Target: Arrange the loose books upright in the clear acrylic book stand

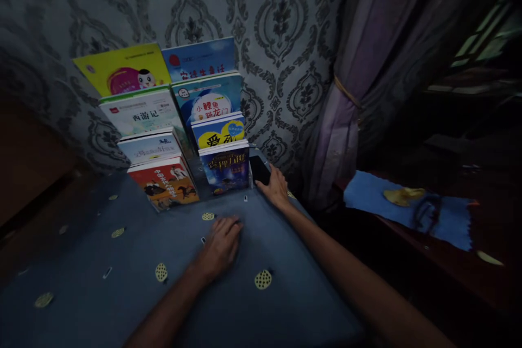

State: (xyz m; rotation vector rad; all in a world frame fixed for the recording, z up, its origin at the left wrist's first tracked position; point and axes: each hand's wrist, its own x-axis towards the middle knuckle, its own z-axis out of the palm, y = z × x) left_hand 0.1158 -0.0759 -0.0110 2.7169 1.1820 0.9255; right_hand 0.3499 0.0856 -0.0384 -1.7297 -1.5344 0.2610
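My right hand (275,188) is at the bed-like surface's right edge, its thumb and fingers closed round the near end of a dark, flat phone (260,170). The phone lies just right of the front blue book (226,168). Nearer to me, my left hand (220,244) rests on the blue patterned cloth (183,304), fingers loosely bent and nothing visible in them. Ahead of it, books stand in two stepped columns. A red-orange book (165,182) is at the front left, with a white-green book (142,114) and a yellow book (126,70) behind.
A patterned wall covering (281,16) rises behind the books. At right hangs a tied purple curtain (338,119). Beyond a dark gap, a blue cloth (367,196) on a reddish surface bears a yellowish item (403,196) and a dark looped object (426,212).
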